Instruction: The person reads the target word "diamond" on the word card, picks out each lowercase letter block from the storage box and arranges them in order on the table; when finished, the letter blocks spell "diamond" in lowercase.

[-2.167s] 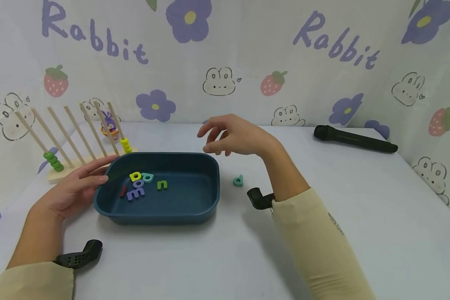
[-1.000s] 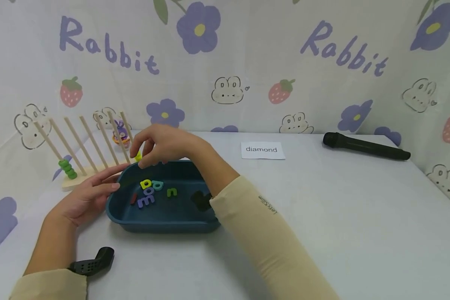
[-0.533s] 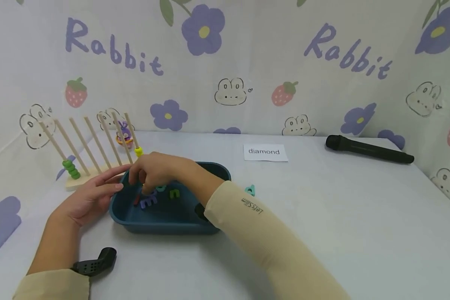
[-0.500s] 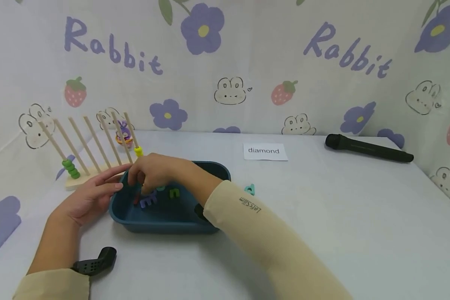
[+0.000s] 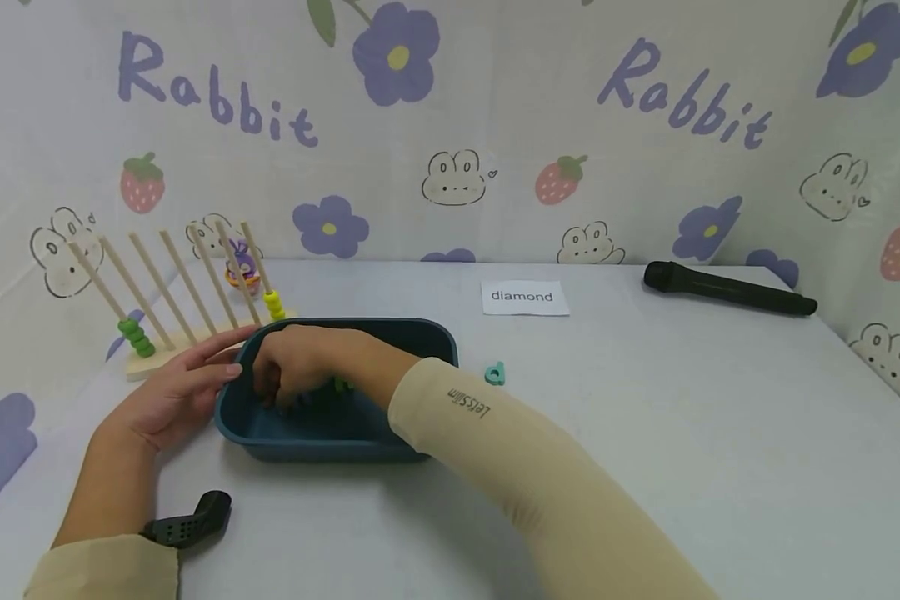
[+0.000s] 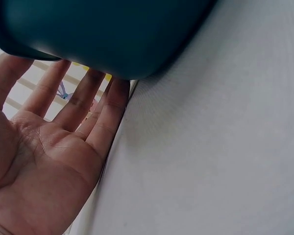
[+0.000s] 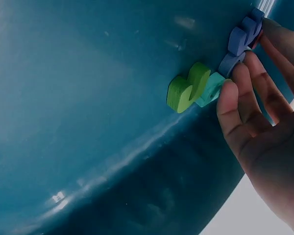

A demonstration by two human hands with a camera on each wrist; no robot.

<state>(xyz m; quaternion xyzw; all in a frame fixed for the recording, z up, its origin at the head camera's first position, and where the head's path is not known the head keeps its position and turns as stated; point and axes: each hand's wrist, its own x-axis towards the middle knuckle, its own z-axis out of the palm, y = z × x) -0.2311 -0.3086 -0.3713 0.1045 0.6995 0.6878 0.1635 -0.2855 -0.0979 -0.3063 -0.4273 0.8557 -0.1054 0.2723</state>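
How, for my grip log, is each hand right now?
Left hand: open, touching the tray.
Right hand: at the letters inside; whether it grips one cannot be told.

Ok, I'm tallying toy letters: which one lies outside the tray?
The teal d, on the white table right of the tray; the other visible ones, like the green n, lie inside it.

Playroom-like setting: white table [image 5: 682,467], bead rack [image 5: 187,280] (and rabbit-printed backdrop [image 5: 510,100]).
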